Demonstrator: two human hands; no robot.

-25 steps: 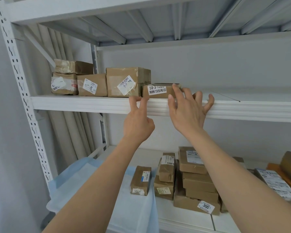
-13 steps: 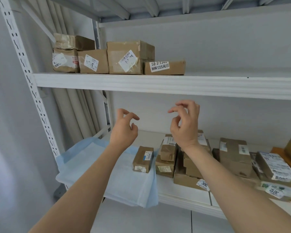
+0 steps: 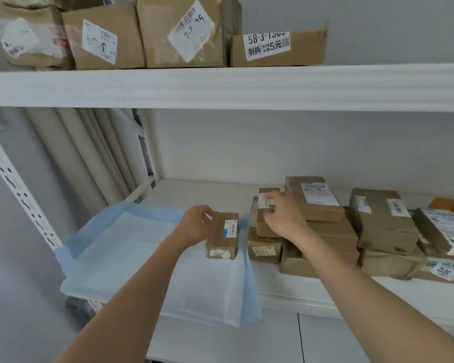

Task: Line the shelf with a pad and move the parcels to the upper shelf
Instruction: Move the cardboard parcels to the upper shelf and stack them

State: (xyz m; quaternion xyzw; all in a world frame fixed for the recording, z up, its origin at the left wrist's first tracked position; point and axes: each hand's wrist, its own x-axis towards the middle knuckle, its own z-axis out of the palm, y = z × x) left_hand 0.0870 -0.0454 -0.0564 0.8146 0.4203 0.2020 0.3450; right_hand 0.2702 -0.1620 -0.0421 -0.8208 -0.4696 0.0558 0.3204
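Lower shelf (image 3: pixel 286 292); hands (image 3: pixel 194 226) seemingly grip parcels (image 3: pixel 222 238)

The light was soft, even and cool, with no lamp in view and no hard glare anywhere. The white ribbed front edge of the upper shelf (image 3: pixel 247 86) was the brightest band, nearly washed out toward the right. Shadows stayed faint: a dim grey strip lay under that shelf across the pale grey back wall (image 3: pixel 273 142), and thin dark gaps showed between the brown cardboard parcels on the lower shelf (image 3: pixel 378 226). The whole picture was slightly smeared, perhaps from head motion, so label print read poorly. Wide-angle bending curved the white perforated metal upright (image 3: pixel 19 192) at the left.
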